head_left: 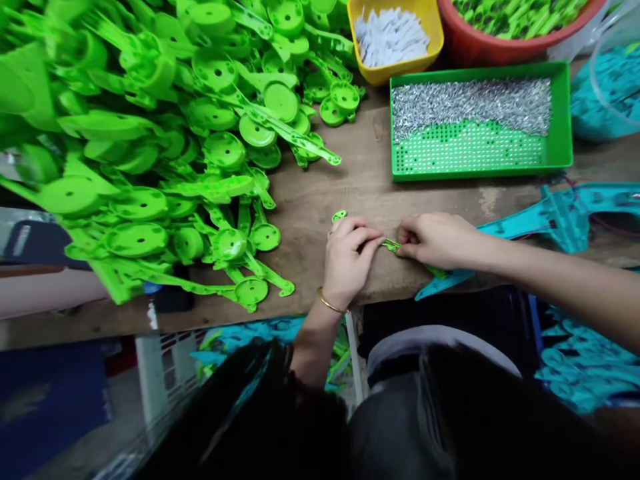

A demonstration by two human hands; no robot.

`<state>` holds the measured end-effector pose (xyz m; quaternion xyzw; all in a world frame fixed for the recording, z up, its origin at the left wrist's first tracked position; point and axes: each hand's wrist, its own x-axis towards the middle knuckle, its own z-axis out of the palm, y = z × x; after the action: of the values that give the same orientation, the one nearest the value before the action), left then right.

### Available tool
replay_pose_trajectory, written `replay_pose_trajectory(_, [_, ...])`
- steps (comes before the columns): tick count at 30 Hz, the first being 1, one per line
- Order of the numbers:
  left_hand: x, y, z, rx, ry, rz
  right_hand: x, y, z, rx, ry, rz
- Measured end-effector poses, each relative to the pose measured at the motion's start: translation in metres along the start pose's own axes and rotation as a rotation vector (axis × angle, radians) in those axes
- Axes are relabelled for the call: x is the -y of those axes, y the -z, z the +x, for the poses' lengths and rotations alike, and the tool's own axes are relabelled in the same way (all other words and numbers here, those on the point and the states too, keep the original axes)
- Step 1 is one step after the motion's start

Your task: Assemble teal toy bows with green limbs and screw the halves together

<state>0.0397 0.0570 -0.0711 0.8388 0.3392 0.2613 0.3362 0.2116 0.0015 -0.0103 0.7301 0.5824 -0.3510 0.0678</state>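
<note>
My left hand [349, 257], with a gold bangle at the wrist, is closed over a slim bright green plastic part [390, 245] on the wooden table [310, 200]. One rounded end of the part pokes out beyond my left fingers; much of it is hidden beneath the hands. Close by on the right, my right hand [430, 239] has its fingers curled, thumb and fingertips pinching at the same green part. Whether a small piece is also between those fingertips I cannot make out. Under my right wrist lies a turquoise plastic piece [515, 223].
A large heap of green plastic parts [220, 153] covers the left side. Behind my hands stand a green tray [480, 175] of small metal pieces, a yellow bin [435, 40] of white strips and a red tub [525, 50] of green pieces. Another person's arm [45, 293] shows at left.
</note>
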Motion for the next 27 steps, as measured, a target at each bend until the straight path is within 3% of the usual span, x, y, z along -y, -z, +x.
replay_pose_trajectory(3, [-0.002, 0.000, -0.001, -0.007, 0.009, 0.004, -0.008, -0.001, -0.007, -0.039, 0.052, 0.009])
replay_pose_trajectory(7, [-0.003, 0.001, 0.000, 0.003, -0.017, -0.007, -0.025, -0.014, -0.033, -0.312, 0.177, -0.035])
replay_pose_trajectory(12, [-0.002, 0.004, 0.002, 0.021, -0.021, 0.037, -0.030, -0.040, -0.056, -0.491, 0.382, -0.271])
replay_pose_trajectory(15, [-0.007, 0.003, -0.003, 0.018, -0.103, 0.169, -0.029, -0.049, -0.056, -0.571, 0.467, -0.397])
replay_pose_trajectory(20, [-0.022, -0.011, -0.024, 0.111, -0.392, 0.212, -0.032, -0.051, -0.053, -0.615, 0.480, -0.413])
replay_pose_trajectory(23, [-0.024, -0.018, -0.030, 0.122, -0.391, 0.172, -0.037, -0.051, -0.055, -0.577, 0.457, -0.308])
replay_pose_trajectory(27, [-0.020, -0.017, -0.030, 0.158, -0.398, 0.154, -0.046, -0.049, -0.057, -0.545, 0.327, 0.019])
